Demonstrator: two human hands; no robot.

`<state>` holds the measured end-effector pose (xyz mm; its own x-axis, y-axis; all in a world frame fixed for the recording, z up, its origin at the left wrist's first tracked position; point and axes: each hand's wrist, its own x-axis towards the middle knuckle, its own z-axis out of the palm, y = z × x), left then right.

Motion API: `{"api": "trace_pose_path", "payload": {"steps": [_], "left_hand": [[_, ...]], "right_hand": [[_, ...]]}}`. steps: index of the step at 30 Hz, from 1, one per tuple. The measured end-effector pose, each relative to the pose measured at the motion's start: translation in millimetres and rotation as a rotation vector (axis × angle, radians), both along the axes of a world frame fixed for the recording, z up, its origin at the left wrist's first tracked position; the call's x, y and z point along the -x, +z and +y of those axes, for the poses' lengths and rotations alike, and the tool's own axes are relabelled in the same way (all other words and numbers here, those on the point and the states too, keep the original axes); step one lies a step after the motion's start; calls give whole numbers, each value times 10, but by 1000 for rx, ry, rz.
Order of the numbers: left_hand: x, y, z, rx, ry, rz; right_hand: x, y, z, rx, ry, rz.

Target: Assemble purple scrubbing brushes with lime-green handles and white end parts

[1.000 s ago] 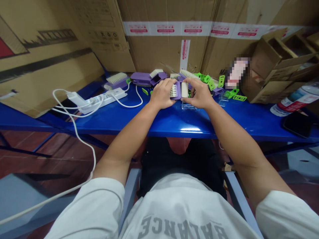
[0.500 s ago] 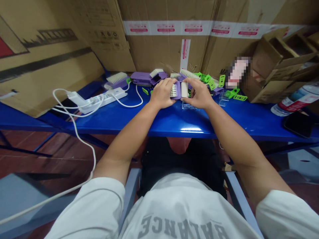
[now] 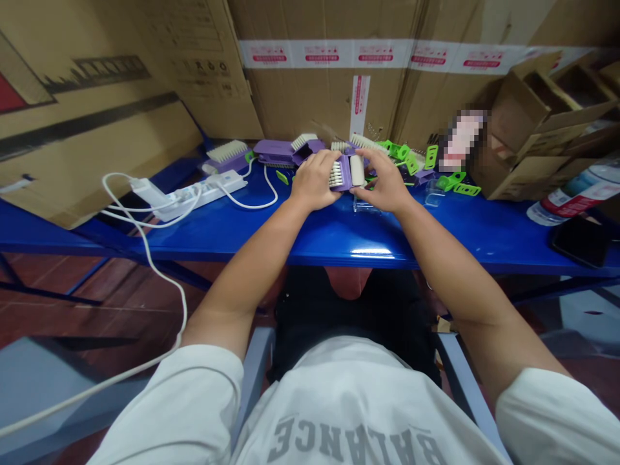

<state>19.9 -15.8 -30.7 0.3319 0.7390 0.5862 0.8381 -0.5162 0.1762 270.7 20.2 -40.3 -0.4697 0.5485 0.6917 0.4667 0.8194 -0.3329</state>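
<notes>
Both hands work at the blue bench [image 3: 460,240], over a cluttered stretch. Left hand [image 3: 314,182] and right hand [image 3: 385,184] hold a purple plastic brush case [image 3: 345,175] between them, fingers curled and clamped on its sides. White bristles [image 3: 336,174] show at left, a white oblong piece [image 3: 357,170] at right (seated or only pressed there, hard to say from this angle). Loose purple brushes [image 3: 274,152] and green plastic clips [image 3: 448,183] lie behind; a clear acrylic stand [image 3: 364,205] sits just below the right hand.

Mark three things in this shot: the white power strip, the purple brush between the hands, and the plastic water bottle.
White power strip [image 3: 206,196]: head view, on its top face.
Purple brush [image 3: 345,174]: head view, on the purple body beside the bristles.
Plastic water bottle [image 3: 576,199]: head view, on its label.
</notes>
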Motion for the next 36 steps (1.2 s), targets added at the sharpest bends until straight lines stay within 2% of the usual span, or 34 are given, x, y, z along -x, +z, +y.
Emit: {"api": "trace_pose_path", "payload": {"steps": [11, 17, 36], "left_hand": [[15, -39, 48, -22, 24, -24], [4, -28, 27, -32, 28, -26], [4, -3, 0, -18, 20, 14]], "right_hand": [[-52, -100, 152, 20, 16, 16], [-78, -109, 175, 17, 0, -8], [-81, -119, 225, 15, 70, 36]]}}
